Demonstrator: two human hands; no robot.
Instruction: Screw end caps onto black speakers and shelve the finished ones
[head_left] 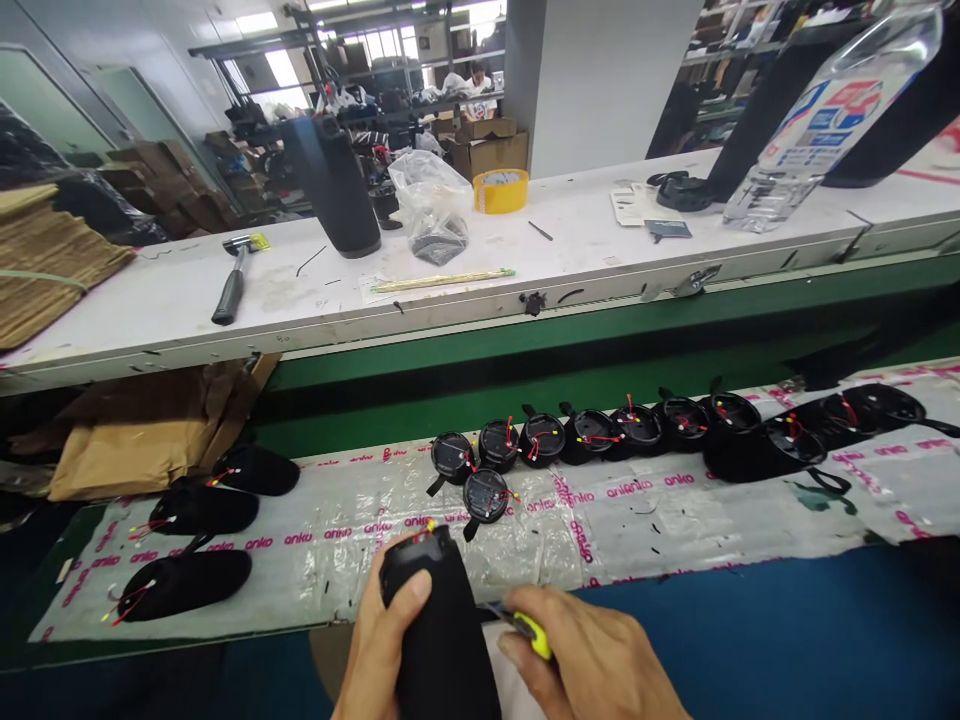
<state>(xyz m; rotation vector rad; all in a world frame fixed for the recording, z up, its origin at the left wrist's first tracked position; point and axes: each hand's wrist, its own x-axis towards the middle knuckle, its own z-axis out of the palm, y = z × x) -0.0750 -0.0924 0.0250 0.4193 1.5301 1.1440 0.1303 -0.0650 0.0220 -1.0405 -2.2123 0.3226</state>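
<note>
My left hand point(386, 630) is wrapped round a black fabric-covered speaker body point(442, 640), thumb across its front near the upper end. Red wires with yellow connectors stick out at that end. In my right hand point(592, 650) is a yellow utility knife point(534, 634), its blade pointing at the side of the speaker body. Whether the blade touches the fabric I cannot tell. Just beyond stands a round black speaker body point(486, 496) with wires showing in its open top, in front of a row of similar speaker bodies point(543, 438).
More black speaker bodies point(187, 585) lie on the left of the plastic-covered bench point(330, 560). On the white shelf point(480, 290) are a hammer point(234, 285), a tall black cylinder point(337, 190), a plastic bag point(429, 200), yellow tape point(501, 192) and a water bottle point(832, 125).
</note>
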